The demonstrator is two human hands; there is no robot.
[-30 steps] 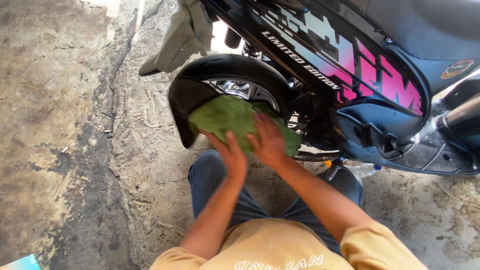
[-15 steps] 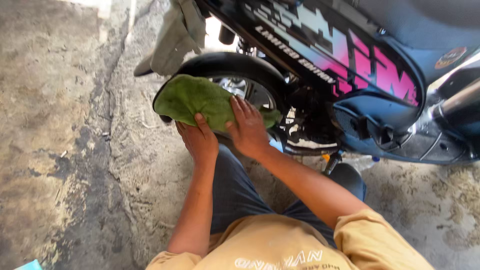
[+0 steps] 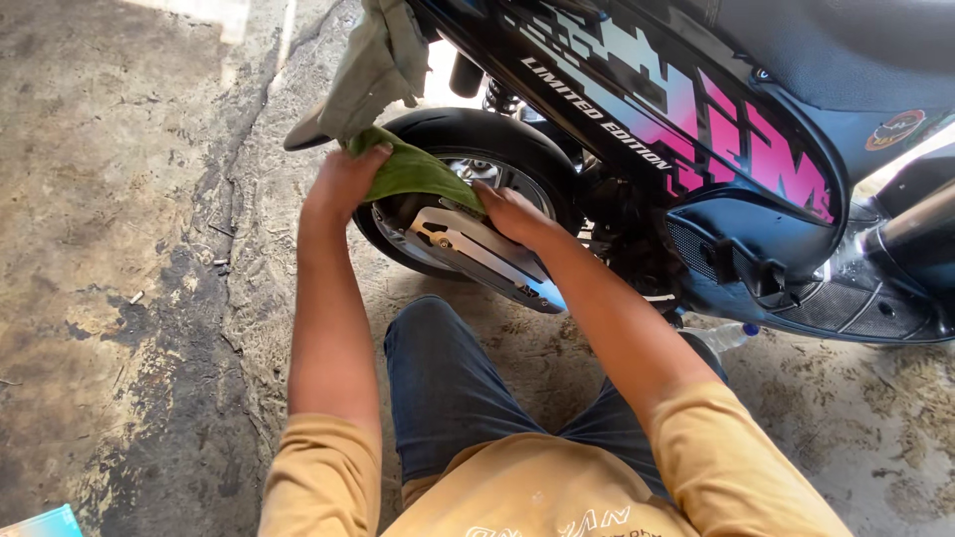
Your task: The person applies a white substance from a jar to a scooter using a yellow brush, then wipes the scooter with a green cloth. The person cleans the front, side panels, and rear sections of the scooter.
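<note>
Seen from the head camera, a crouching person's left hand (image 3: 343,182) and right hand (image 3: 509,211) each closed their grip on a green cloth (image 3: 413,169), pressed against a motorcycle's rear wheel (image 3: 468,169) above its silver chain guard (image 3: 482,257).

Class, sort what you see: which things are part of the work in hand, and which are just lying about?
In use: green cloth, left hand, right hand, rear wheel, silver exhaust guard.
Lying about: plastic bottle, grey rag, blue object.
</note>
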